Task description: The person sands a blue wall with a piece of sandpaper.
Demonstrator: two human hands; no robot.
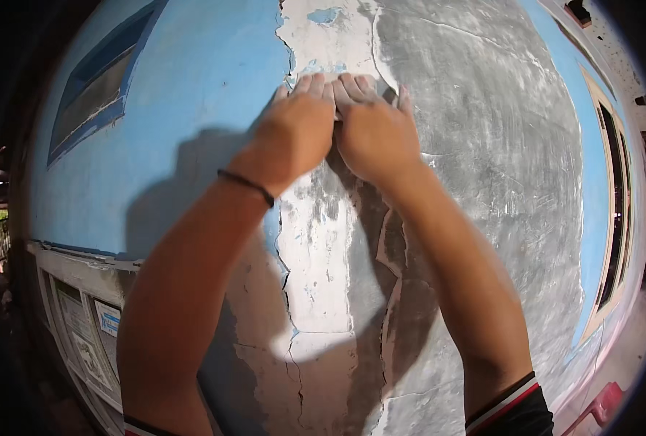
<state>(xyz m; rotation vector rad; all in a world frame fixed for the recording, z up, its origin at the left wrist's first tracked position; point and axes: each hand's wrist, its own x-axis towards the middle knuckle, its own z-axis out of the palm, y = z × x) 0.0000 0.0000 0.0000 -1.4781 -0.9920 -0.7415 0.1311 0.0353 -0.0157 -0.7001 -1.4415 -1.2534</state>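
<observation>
Both my arms reach up to a cracked wall (pixel 319 291). My left hand (pixel 294 131), with a dark band (pixel 247 185) at its wrist, is up against a pale bare strip of plaster. My right hand (pixel 377 134) is right beside it, nearly touching. The fingers of both hands point upward, bent and pressed toward the wall, with whitish dust on their tips. Whatever lies under the palms is hidden by the backs of the hands, so I cannot make out what they grip. Below them, a jagged crack (pixel 287 283) runs down between blue paint and pale plaster.
Blue paint (pixel 192 73) covers the left side, with a recessed opening (pixel 98 94). Grey plaster (pixel 490 145) spreads to the right, up to a framed window (pixel 610 211). A white-framed panel (pixel 83 320) stands at lower left. Part of a red plastic chair (pixel 603 403) shows at lower right.
</observation>
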